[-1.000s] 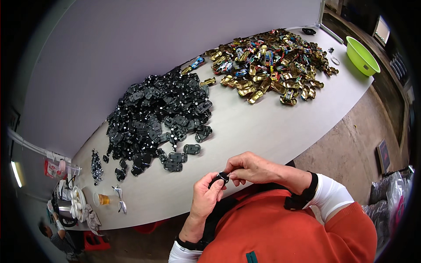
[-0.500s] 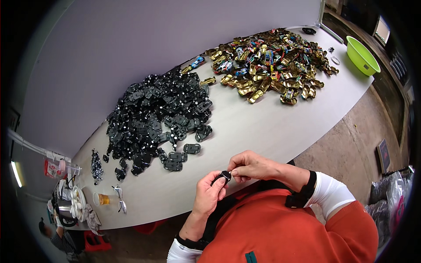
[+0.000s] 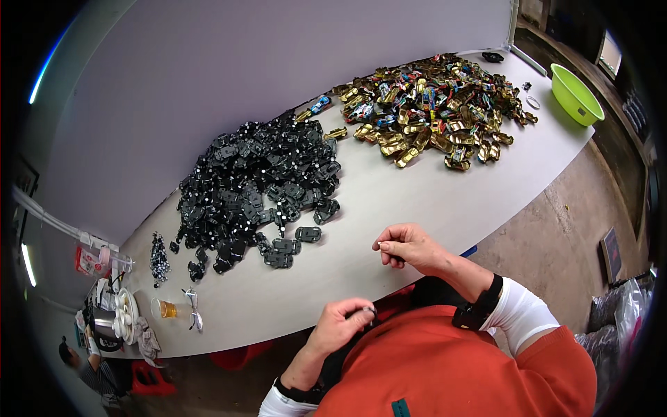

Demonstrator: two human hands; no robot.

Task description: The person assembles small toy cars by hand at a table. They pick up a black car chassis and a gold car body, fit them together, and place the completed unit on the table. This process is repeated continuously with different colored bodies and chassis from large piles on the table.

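Left hand [image 3: 342, 321]: it is down low, close to the orange shirt [image 3: 451, 368]. Its fingers [image 3: 361, 311] are pinched narrow on a small dark part [image 3: 373, 311]. The part is too small to tell what it is.
Right hand [image 3: 410, 245]: it is held above the near edge of the tabletop [image 3: 417, 201]. Its fingers [image 3: 383, 245] are curled in tight, thumb against the fingertips. I cannot tell if they hold anything.
The two hands: they are apart, the right one higher up than the left.
Black pile [image 3: 257, 184]: lots of small black toy car bottoms lie in a heap on the tabletop, past the hands.
Loose black piece [image 3: 308, 233]: it lies at the near edge of the black pile, the closest one to the right hand.
Gold pile [image 3: 434, 108]: lots of shiny toy car tops, mostly gold, lie farther along the tabletop.
Green bowl [image 3: 575, 94]: it sits at the far right end.
Cup [image 3: 163, 308]: it stands at the left end, with a pair of glasses [image 3: 193, 309] just beside it.
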